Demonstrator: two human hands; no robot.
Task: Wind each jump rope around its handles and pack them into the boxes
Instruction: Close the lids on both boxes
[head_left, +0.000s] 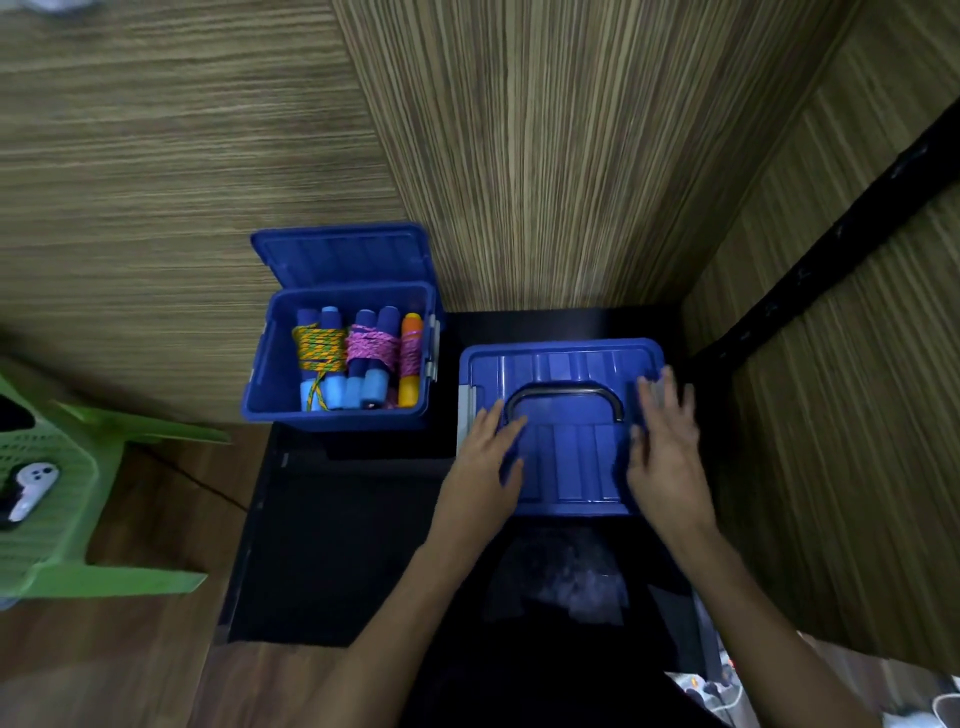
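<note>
Two blue plastic boxes stand on a black table (343, 545). The left box (270, 384) is open, its lid (343, 254) tipped back against the wall. Inside lie three wound jump ropes: a yellow-roped one with blue handles (319, 353), a pink-roped one with blue handles (370, 351) and one with orange-yellow handles (410, 358). The right box (566, 457) has its lid on, with a dark carry handle (563, 392) lying flat on top. My left hand (485, 462) rests flat on the lid's left side. My right hand (667, 447), fingers spread, lies on its right side.
A green plastic chair (67, 467) at the left carries a white controller (32, 488). Wood-grain walls close in behind and to the right. A clear plastic bag (566, 577) lies on the table in front of the right box. Wooden floor shows at the lower left.
</note>
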